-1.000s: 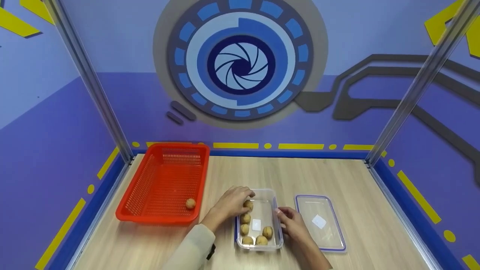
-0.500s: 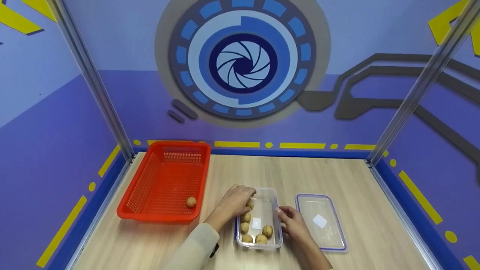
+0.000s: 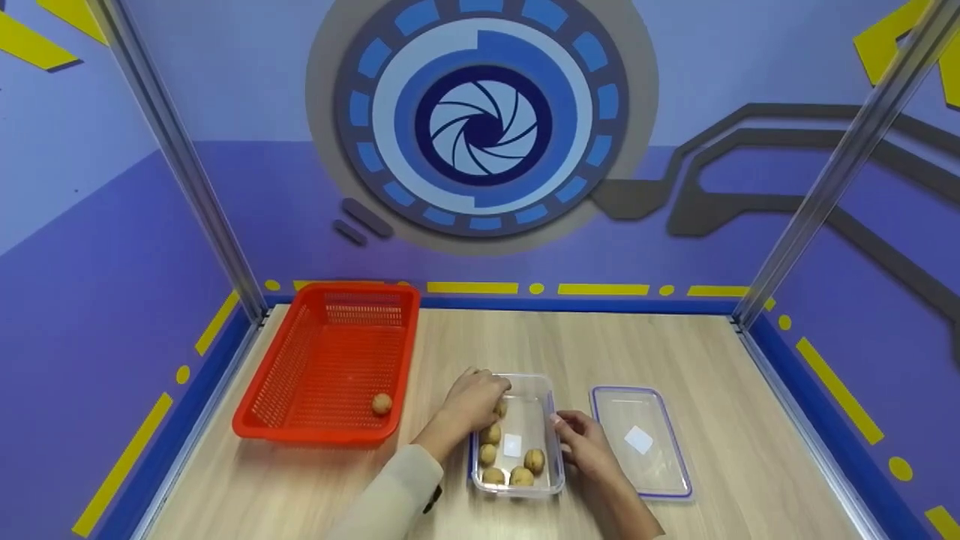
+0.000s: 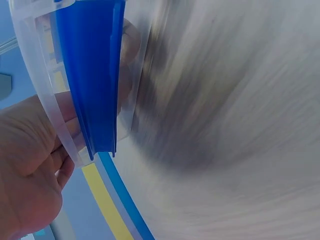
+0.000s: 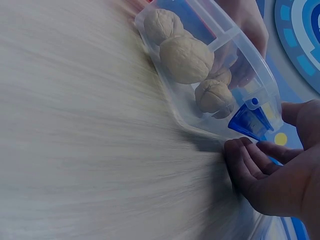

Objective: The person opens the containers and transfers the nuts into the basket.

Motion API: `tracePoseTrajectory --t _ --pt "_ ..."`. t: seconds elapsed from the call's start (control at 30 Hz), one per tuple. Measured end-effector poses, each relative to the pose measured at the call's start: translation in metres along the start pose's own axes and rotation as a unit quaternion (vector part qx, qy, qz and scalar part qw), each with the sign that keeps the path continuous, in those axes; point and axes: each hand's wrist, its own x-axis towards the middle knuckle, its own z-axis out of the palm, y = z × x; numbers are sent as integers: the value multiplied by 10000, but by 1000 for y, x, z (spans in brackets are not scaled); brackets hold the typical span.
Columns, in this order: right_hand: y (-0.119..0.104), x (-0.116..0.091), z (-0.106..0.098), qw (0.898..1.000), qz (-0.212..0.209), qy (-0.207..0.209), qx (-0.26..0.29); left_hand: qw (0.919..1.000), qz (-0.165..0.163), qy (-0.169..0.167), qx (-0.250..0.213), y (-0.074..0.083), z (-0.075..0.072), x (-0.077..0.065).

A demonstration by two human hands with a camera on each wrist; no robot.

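Observation:
A clear plastic food container with several walnuts along its left side and near end stands on the table. My left hand reaches over its far left wall, fingers bent around a walnut in that corner and partly hiding it. Through the clear wall in the left wrist view, the fingers show behind a blue latch flap. My right hand holds the container's right side, thumb at the rim and fingertips low against the outer wall, by another blue latch flap.
A red plastic basket with one walnut inside stands on the left. The clear lid with a blue seal lies flat to the right of the container. Walls enclose the wooden table at the back and sides.
My left hand has shifted very slightly at the far left corner, covering more of the walnut there. My right hand, the container and the other walnuts stay in place.

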Motion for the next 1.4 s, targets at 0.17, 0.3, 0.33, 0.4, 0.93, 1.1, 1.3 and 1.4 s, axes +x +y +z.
tracePoseTrajectory --t 0.17,0.3,0.33,0.4,0.93,1.1,1.3,1.4 --pt "1 0 0 10000 28 20 90 10000 -23 31 38 0 3 1" --pt "1 0 1 9998 99 50 177 9999 -62 56 108 1 3 2" --pt "1 0 1 9998 97 46 150 9999 -72 40 131 2 3 2" --pt "-2 -1 1 9999 104 71 94 9998 -71 72 159 2 3 2" --pt "-3 -1 0 9999 75 3 -105 9999 93 -74 94 -1 0 0" --pt "-3 -1 1 9999 80 54 -114 9977 36 -74 -675 -6 -6 0" --pt "-3 0 0 9997 190 16 -177 9804 -124 91 -1962 -13 -19 -3" --pt "-3 0 -1 9997 211 -8 -154 9700 -124 260 -2415 -16 -31 -7"
